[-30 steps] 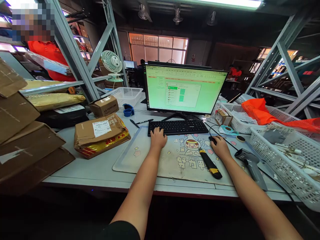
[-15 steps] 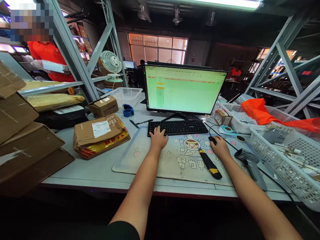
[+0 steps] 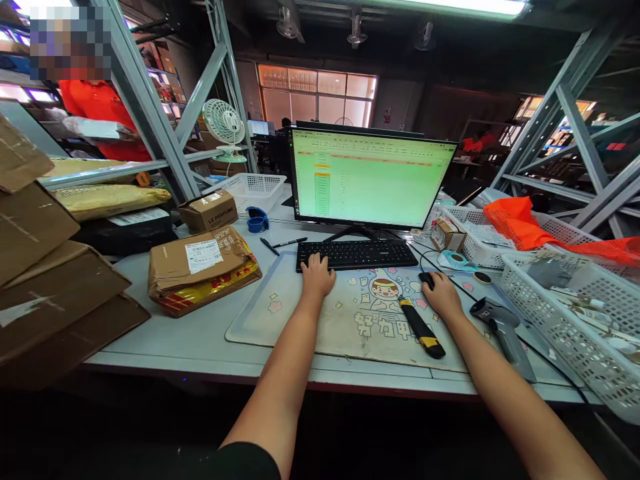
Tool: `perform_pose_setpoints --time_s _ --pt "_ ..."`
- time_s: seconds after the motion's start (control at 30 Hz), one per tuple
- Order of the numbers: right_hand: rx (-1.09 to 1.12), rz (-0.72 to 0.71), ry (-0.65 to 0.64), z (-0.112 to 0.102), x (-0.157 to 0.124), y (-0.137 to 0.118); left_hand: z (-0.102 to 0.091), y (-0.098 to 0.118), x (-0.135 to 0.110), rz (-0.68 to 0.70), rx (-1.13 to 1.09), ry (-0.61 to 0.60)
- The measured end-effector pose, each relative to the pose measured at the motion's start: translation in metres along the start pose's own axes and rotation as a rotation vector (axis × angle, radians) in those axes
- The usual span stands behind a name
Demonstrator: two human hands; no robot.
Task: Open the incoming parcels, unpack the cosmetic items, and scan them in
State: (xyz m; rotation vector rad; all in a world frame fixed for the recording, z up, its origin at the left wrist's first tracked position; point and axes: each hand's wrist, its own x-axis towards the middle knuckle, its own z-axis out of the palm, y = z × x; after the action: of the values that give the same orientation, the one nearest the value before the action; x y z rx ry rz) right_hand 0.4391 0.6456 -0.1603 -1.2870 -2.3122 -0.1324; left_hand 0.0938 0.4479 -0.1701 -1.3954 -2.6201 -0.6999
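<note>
My left hand [image 3: 318, 276] rests on the left end of a black keyboard [image 3: 367, 254], its fingers spread over the keys. To the right, my right hand [image 3: 443, 293] is curled over a black computer mouse [image 3: 426, 279]. Both lie on a printed desk mat [image 3: 295, 333] with a cartoon figure. Between my forearms is a black and yellow utility knife [image 3: 421, 327]. A grey barcode scanner [image 3: 505, 337] lies beside my right forearm. Behind the keyboard stands a monitor [image 3: 370, 180] showing a spreadsheet.
Cardboard boxes [image 3: 60, 287] are stacked at the left, near an opened carton [image 3: 200, 267] with a label. White baskets [image 3: 565, 333] line the right side. A small fan [image 3: 223, 123] stands by the metal rack. A person in orange [image 3: 100, 110] is at the far left.
Both hands stay in place on the keyboard and mouse. The whole view shifts very slightly. At the far left, the person in orange moves a little with a wrapped package.
</note>
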Motion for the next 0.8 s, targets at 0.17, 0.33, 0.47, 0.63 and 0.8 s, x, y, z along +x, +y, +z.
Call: perform_pose_setpoints --time_s 0.17,0.33,0.47,0.63,0.8 --pt "-0.001 0.001 0.007 -0.0009 0.0005 -0.0002 0.0005 -0.0002 0.0010 0.004 -0.006 -0.019" --pt "0.003 0.011 0.004 -0.0013 -0.0001 -0.0006 0.0007 -0.0003 0.0015 0.000 -0.010 -0.023" --pt "0.007 -0.002 0.000 -0.0010 -0.0006 -0.0008 0.0013 -0.0005 0.0015 0.000 -0.013 -0.019" --pt "0.002 0.007 0.002 -0.0001 -0.0001 0.0002 -0.0001 -0.0002 0.0003 0.006 -0.012 -0.007" --pt "-0.001 0.007 0.005 0.0001 0.0001 0.0009 -0.0015 -0.0001 -0.0003 0.008 -0.010 0.000"
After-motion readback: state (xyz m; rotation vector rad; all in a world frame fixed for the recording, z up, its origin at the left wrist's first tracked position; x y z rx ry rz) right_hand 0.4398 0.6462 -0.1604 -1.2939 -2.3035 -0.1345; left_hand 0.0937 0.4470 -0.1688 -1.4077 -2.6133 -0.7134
